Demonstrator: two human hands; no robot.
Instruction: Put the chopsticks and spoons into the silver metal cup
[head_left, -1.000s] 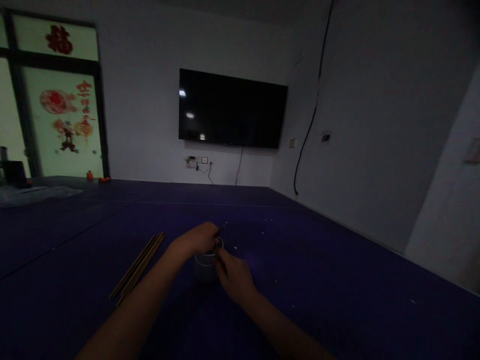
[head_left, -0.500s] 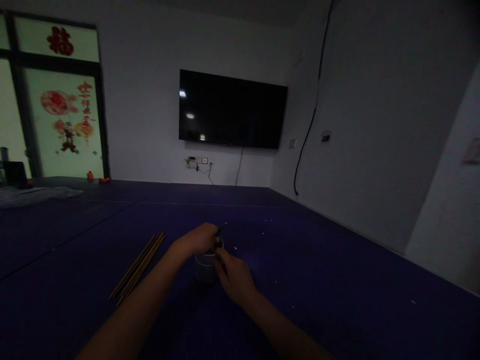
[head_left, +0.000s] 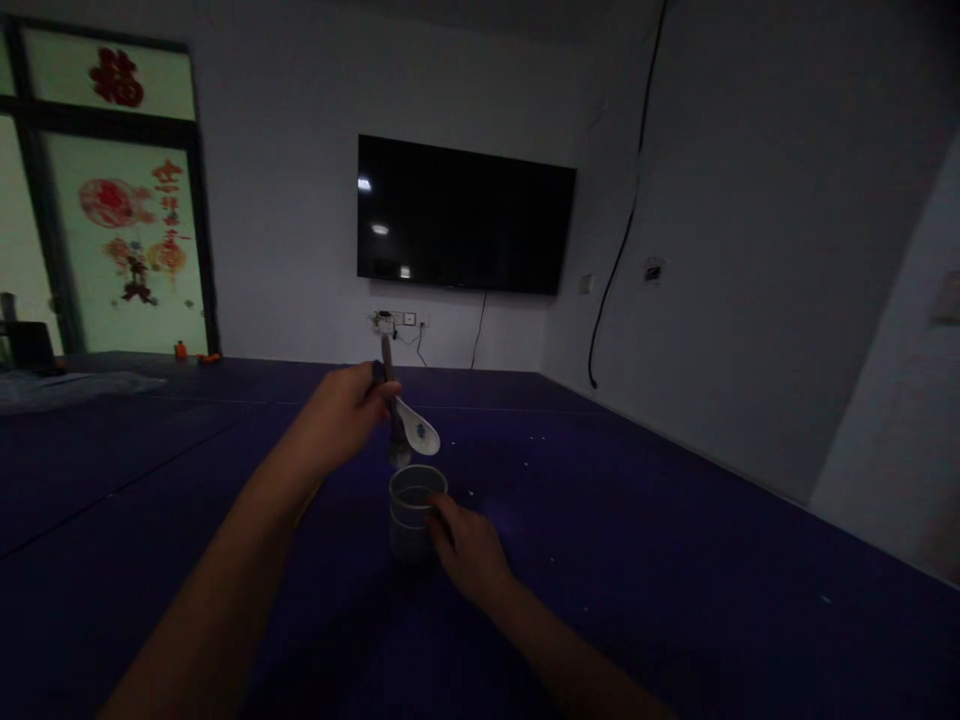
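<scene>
Left hand (head_left: pixel 343 412) pinches white spoon (head_left: pixel 421 432) and grey spoon (head_left: pixel 399 454), bowls down, above cup (head_left: pixel 409 538). Right hand (head_left: pixel 471 552) grips cup's rim. Cup upright on purple table (head_left: pixel 637 560).

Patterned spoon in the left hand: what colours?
The patterned spoon looks white with a small blue motif in its bowl; best seen in the current head view.

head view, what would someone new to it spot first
Probably the white spoon with its blue mark, bright against the dark purple surface, held with a darker utensil in the left hand above a grey cup, whose rim the right hand holds. Next might come the large black screen on the wall behind, and the red designs on the pale door at far left.
</scene>
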